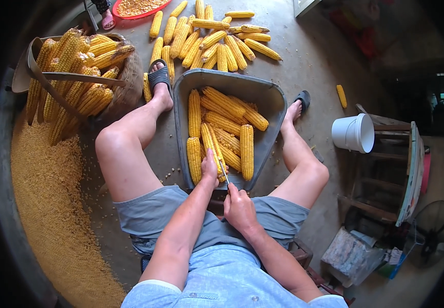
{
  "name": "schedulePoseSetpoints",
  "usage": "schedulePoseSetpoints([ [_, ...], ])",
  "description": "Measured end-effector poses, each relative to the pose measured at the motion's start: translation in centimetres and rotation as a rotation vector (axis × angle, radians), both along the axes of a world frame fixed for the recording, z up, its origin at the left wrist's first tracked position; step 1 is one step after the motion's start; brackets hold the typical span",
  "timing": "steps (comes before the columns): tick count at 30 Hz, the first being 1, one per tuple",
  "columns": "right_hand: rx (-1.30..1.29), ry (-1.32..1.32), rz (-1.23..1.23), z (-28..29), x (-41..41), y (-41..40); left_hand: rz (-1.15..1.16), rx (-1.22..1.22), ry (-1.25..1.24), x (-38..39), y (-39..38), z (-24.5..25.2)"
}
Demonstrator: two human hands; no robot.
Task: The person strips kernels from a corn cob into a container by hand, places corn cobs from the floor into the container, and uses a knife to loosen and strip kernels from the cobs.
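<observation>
My left hand (209, 167) is wrapped around the near end of a yellow ear of corn (212, 143), which points away from me. A dark gap or groove runs along its kernels. In my right hand (240, 210) is a thin metal-shafted tool (224, 173), perhaps a screwdriver; its handle is mostly hidden by my fingers. The shaft's tip rests against the ear near my left fingers. Below both hands, between my legs, stands a grey scoop-shaped tub (272, 100) with several ears (247, 152) lying in it.
Husked ears (206, 48) lie spread beyond the tub. At left, a full wicker basket (129, 73) stands beside heaped loose kernels (48, 200). A red basin (141, 13) of kernels and another person's foot (108, 21) appear at top. White bucket (347, 133), wooden rack (391, 173) and fan (433, 235) stand right.
</observation>
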State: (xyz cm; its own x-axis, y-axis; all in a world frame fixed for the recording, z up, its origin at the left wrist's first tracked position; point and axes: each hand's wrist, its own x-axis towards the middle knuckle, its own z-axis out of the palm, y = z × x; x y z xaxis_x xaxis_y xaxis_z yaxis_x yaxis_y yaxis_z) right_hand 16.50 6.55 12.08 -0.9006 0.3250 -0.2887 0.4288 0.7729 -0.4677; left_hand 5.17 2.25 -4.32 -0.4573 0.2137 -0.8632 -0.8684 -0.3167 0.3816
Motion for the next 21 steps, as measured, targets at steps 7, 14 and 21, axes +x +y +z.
schedulePoseSetpoints([
  [7,-0.064,0.119,-0.032,-2.3,0.9,0.4,-0.043,-0.035,0.027,-0.7,-0.2,0.0],
  [14,-0.082,-0.020,-0.130,-4.8,-6.7,1.6,-0.138,-0.313,0.144,-0.8,0.3,-0.3],
  [21,-0.009,-0.030,-0.073,-6.9,-7.9,1.8,-0.211,-0.340,0.136,-0.7,0.6,0.7],
])
